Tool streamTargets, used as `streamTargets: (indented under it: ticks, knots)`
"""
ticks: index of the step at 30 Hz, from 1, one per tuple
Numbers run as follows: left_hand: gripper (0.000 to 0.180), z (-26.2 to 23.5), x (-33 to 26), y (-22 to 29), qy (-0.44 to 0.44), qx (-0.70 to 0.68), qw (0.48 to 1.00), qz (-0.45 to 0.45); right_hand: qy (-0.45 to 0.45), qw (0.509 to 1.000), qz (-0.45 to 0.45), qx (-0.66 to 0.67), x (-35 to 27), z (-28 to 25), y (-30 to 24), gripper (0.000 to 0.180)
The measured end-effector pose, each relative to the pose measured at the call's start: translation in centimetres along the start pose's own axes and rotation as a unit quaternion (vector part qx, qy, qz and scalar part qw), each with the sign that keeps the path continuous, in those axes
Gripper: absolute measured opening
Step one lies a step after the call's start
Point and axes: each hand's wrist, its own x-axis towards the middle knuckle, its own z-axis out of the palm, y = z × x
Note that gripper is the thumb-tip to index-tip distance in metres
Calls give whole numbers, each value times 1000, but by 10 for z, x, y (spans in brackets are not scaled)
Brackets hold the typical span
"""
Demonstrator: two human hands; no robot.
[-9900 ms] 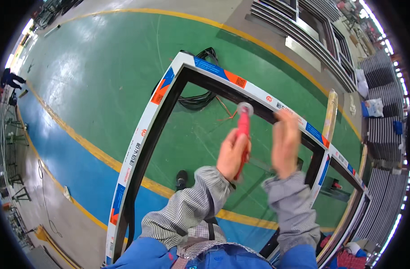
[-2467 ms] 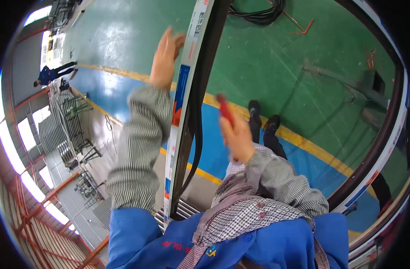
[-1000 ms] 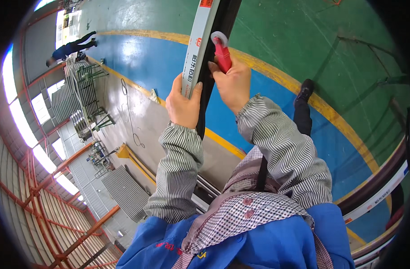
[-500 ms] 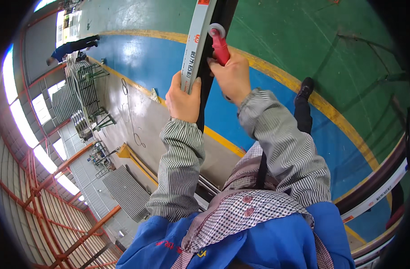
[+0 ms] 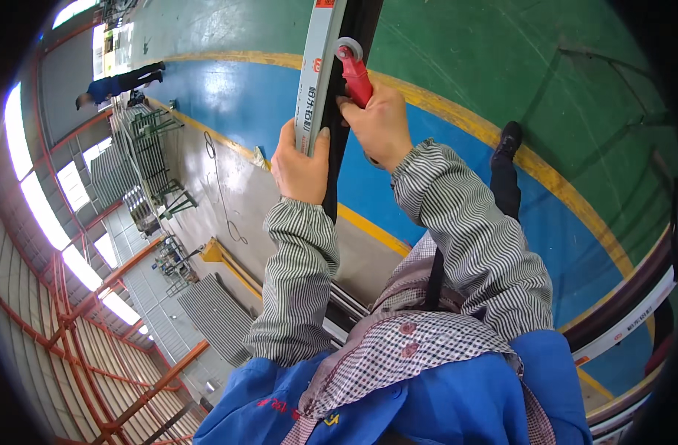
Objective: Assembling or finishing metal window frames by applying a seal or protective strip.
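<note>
A long profile bar, dark on its right side with a pale printed film along its left, rises away from me through the upper middle. My left hand is wrapped round the bar at its near part, thumb on the film side. In my right hand is a roller with a red handle and a pale wheel. The wheel lies against the dark part of the bar, just beyond my left hand. My right fingertips are close to the bar's dark side; whether they touch it I cannot tell.
Another film-covered profile curves along the right edge. Racks with stacked metal lengths stand at the left, near a yellow beam. A looped cable lies on the grey floor. Far left, a person in blue stands.
Both hands, the bar and the roller appear slightly further left, while the background has shifted a little right and down. My grips look the same, and the wheel stays against the bar.
</note>
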Motion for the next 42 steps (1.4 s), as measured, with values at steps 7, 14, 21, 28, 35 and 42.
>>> streamTargets:
  ticks: [7, 14, 21, 28, 35, 42]
  knots:
    - [45, 2, 0, 0, -15, 16, 1000, -4, 6, 1000, 20, 20, 0, -2, -11, 14]
    - [75, 13, 5, 34, 28, 149, 984, 97, -96, 974, 101, 177, 5, -21, -17, 21]
    - [70, 19, 7, 22, 67, 139, 984, 85, 23, 988, 128, 86, -37, -24, -8, 32]
    - [65, 10, 36, 8, -50, 12, 981, 185, -130, 984, 121, 29, -66, -19, 28, 30]
    - [61, 27, 116, 82, -25, 67, 967, 245, -69, 992, 82, -61, -61, -6, 25, 37]
    - [50, 34, 117, 82, -6, 65, 968, 244, -86, 988, 118, -50, -54, -4, 30, 35]
